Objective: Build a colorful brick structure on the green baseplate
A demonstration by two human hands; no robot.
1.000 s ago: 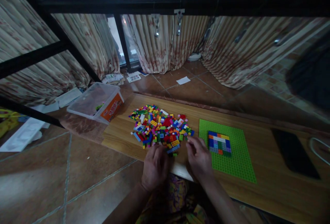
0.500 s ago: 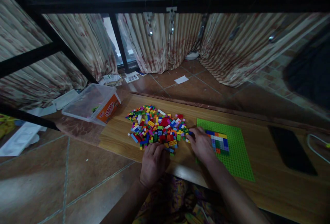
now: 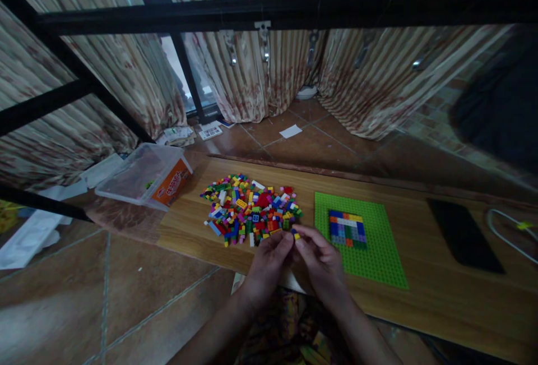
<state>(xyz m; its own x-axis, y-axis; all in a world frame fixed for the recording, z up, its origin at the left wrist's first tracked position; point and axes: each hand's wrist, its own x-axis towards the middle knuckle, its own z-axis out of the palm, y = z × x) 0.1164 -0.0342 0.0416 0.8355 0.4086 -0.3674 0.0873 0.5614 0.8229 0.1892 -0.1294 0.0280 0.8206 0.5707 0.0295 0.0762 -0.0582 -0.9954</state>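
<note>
Bricks (image 3: 235, 199) of many colours lie in a loose heap on a wood-grained surface (image 3: 445, 303), with the two hands meeting at the heap's near right edge. The right hand (image 3: 323, 255) pinches a small yellow-and-blue piece (image 3: 297, 236) between thumb and fingers; whether this is one brick or two joined cannot be told. The left hand (image 3: 269, 261) has its fingers drawn together, their tips at the same piece; whether they grip it or only touch it cannot be told. To the right of the heap, and apart from it, a green studded baseplate (image 3: 380, 258) lies flat. It carries a low block of bricks (image 3: 348, 229) in blue, orange, yellow, white, green and other colours. Farther right lie a dark flat object (image 3: 464, 236) and a white cable (image 3: 504, 230). A clear plastic box (image 3: 121, 185), with an orange label (image 3: 171, 183), stands beside the surface's left end.
</note>
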